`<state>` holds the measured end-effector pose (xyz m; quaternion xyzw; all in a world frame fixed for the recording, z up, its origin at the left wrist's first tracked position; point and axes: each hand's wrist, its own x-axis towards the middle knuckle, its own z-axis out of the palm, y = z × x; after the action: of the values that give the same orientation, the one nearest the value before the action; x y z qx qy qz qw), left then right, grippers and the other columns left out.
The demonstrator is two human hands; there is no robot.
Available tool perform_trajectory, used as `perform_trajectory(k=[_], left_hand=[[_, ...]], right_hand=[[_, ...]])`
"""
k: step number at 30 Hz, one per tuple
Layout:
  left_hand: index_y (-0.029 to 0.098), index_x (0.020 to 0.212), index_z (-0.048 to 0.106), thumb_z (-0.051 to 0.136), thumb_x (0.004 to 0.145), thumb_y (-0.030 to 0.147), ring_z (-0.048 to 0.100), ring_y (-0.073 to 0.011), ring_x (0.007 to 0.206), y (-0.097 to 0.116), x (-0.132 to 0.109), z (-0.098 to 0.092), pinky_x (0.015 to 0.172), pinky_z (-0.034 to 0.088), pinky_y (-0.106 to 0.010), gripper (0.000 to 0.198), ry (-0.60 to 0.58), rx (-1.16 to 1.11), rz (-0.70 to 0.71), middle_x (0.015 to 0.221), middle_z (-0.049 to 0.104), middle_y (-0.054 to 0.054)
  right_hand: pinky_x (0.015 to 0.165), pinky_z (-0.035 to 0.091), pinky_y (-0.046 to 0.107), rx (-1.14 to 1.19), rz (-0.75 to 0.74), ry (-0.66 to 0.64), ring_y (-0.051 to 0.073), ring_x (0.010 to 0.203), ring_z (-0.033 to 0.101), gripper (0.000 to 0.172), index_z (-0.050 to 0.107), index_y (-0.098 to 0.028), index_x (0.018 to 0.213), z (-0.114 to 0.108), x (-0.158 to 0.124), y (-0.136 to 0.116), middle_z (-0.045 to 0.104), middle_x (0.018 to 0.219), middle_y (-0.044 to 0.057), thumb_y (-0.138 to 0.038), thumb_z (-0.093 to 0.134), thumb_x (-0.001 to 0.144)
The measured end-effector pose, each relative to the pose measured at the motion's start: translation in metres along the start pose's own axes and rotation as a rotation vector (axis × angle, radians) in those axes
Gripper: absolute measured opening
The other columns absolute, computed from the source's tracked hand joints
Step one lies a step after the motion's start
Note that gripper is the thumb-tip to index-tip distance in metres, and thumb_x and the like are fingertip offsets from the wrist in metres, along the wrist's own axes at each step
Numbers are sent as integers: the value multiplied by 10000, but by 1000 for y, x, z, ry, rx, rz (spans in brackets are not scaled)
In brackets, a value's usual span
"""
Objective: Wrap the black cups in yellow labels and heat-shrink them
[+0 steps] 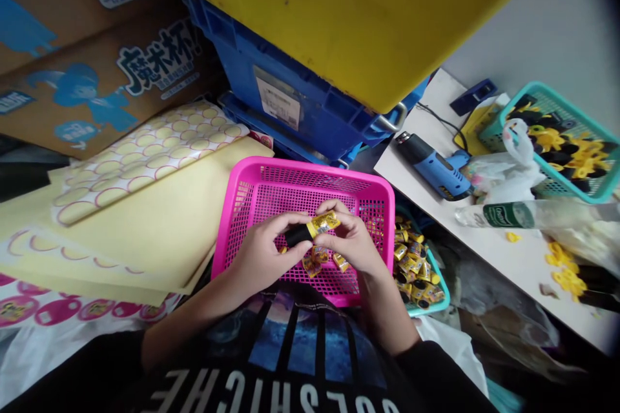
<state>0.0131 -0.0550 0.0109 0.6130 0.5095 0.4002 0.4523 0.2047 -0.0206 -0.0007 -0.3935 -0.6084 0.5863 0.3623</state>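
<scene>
Over the pink mesh basket (310, 171), both hands hold a small black tube (297, 235) with a yellow printed sleeve (325, 223) at its right end. My left hand (261, 248) is closed around the black end, thumb below and fingers above. With a pinch, my right hand (352, 242) grips the yellow sleeve end. Beneath them, several yellow printed pieces (312, 264) lie on the basket floor. Whether the sleeve is fixed to the tube, I cannot tell.
A teal basket (440, 300) of yellow-wrapped pieces stands to the right. Blue crates (310, 113) rise ahead. The right-hand table carries a blue heat gun (433, 168), a plastic bottle (508, 214) and another teal basket (540, 90). Sticker sheets (155, 148) lie left, before cardboard boxes (101, 90).
</scene>
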Motion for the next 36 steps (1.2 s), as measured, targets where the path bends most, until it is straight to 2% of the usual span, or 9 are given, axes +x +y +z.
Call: perform_trajectory(k=[2, 4, 8, 12, 17, 20, 26, 32, 36], left_hand=[[239, 1076, 643, 648, 790, 221, 700, -201, 984, -2, -1, 2, 885, 575, -372, 286, -33, -71, -64, 1081, 732, -65], [234, 1047, 653, 662, 783, 238, 710, -198, 943, -2, -4, 3, 834, 591, -354, 265, -12, -75, -110, 1041, 740, -62], [225, 1000, 664, 677, 772, 241, 709, -206, 945, -1, -7, 4, 860, 583, -382, 229, 60, -42, -105, 1016, 743, -65], [214, 988, 657, 687, 759, 245, 712, -206, 929, -1, -4, 4, 865, 583, -389, 233, 93, -123, -124, 1002, 742, -72], [201, 928, 645, 708, 712, 229, 718, -208, 909, 2, -2, 5, 846, 592, -366, 227, 68, -166, -158, 970, 744, -72], [203, 915, 641, 703, 714, 238, 719, -202, 862, 4, -5, 6, 813, 596, -360, 214, 68, -116, -166, 916, 742, -59], [202, 924, 638, 681, 729, 250, 714, -200, 866, 3, -6, 8, 814, 591, -365, 205, 71, -84, -150, 922, 739, -60], [200, 952, 642, 677, 743, 233, 706, -195, 878, -2, 0, 5, 824, 581, -373, 214, 73, -37, -71, 936, 734, -67], [200, 930, 623, 685, 737, 225, 694, -206, 866, -4, 0, 6, 799, 573, -397, 203, 90, 31, -2, 925, 717, -68]], right_hand=[[941, 452, 385, -41, -10, 16, 174, 982, 538, 157, 720, -272, 852, 1, -1, -2, 550, 1022, 17, -379, 784, 756], [934, 452, 377, -50, -9, 29, 173, 982, 538, 155, 719, -263, 834, 3, -2, -4, 550, 1009, 18, -382, 783, 758], [915, 455, 374, 19, -23, 18, 169, 961, 548, 177, 724, -267, 830, 5, -3, -5, 554, 1012, 13, -397, 800, 738], [971, 416, 388, 20, -48, -18, 175, 1027, 525, 192, 720, -303, 951, 2, -3, -4, 547, 1051, 12, -372, 772, 779], [951, 440, 345, 34, -21, -160, 148, 996, 522, 122, 689, -279, 947, -7, -1, -4, 501, 1051, 6, -337, 710, 842], [945, 463, 352, 37, -11, -253, 156, 1004, 525, 156, 683, -249, 926, -14, 1, -5, 500, 1087, 22, -380, 699, 843], [1024, 396, 394, -62, -41, -313, 185, 1092, 501, 200, 724, -249, 915, -24, 8, -8, 541, 1140, 37, -404, 755, 793], [896, 452, 305, 160, 40, -161, 119, 913, 564, 130, 731, -278, 892, -16, 9, -2, 586, 1001, -3, -376, 749, 808], [929, 438, 306, 116, 54, -174, 118, 949, 549, 157, 721, -252, 876, -13, 9, -4, 551, 1043, 2, -364, 775, 781]])
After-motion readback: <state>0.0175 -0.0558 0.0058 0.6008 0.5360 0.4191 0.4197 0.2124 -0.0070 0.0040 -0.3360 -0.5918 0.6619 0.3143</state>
